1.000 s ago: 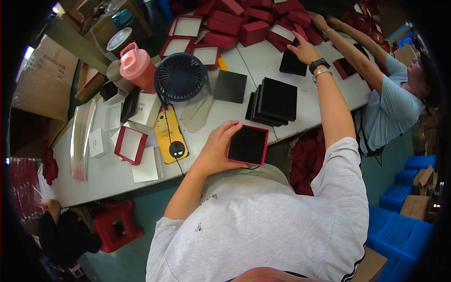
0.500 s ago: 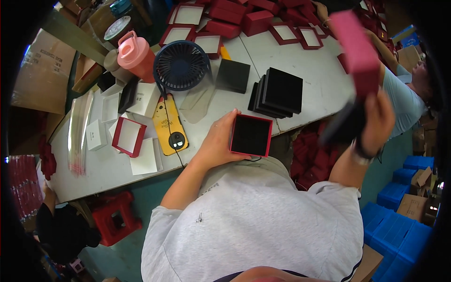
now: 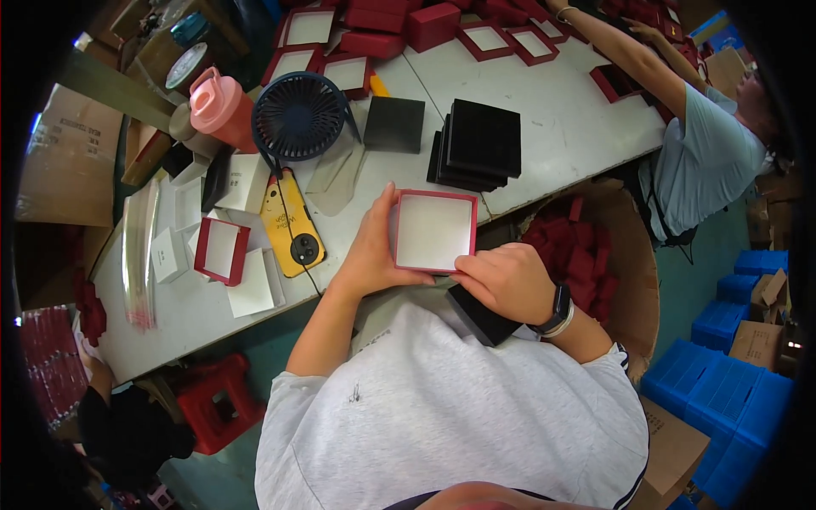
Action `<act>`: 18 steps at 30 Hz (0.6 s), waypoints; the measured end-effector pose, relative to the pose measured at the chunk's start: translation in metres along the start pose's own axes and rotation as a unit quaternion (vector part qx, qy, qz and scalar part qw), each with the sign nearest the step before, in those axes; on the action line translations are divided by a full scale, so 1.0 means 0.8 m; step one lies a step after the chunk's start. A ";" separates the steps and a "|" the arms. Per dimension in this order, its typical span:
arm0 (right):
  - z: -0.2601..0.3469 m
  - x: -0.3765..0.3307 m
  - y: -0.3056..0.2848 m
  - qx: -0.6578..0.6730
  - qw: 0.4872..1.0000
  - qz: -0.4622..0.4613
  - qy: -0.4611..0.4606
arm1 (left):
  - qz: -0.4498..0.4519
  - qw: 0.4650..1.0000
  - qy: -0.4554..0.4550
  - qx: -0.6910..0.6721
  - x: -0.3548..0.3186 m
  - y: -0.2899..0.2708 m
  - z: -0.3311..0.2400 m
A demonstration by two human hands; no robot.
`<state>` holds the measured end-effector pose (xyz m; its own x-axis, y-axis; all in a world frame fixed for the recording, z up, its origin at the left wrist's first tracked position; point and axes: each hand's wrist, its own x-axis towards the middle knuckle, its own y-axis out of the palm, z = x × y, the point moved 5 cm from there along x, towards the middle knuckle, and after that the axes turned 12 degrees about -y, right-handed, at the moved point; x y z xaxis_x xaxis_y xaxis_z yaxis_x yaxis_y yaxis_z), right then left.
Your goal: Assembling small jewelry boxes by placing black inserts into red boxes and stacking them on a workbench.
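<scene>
The red box (image 3: 436, 229) is between the fingers — left hand (image 3: 367, 253) clasps it, thumb spread apart; right hand (image 3: 517, 286), fingers bent together, touches its near corner — and holds black block (image 3: 486, 318) beneath.

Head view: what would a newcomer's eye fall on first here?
Probably the red box with a white inside, held in the left hand at the middle, with the right hand at its near right corner. After that, the pink jug and the dark blue fan stand out on the left part of the white table, and the heap of red boxes along its far side.
</scene>
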<state>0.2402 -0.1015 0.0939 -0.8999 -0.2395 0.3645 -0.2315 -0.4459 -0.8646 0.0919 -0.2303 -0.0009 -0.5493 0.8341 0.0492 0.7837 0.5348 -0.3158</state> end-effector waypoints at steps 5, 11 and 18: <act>-0.008 0.000 -0.014 0.088 0.994 0.010 0.066 | 0.005 1.000 -0.006 0.020 0.006 -0.002 0.005; -0.060 -0.025 -0.065 0.494 0.836 -0.192 0.141 | 0.012 1.000 -0.025 0.005 0.003 -0.006 0.001; -0.052 0.051 -0.030 0.331 0.918 -0.133 0.173 | 0.011 1.000 -0.019 0.022 0.012 -0.007 -0.005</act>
<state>0.1937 -0.0651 0.1150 -0.9338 0.1920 0.3019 -0.2888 -0.9025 -0.3194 0.0835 -0.2244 0.0051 -0.5432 0.8396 0.0050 0.7831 0.5087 -0.3577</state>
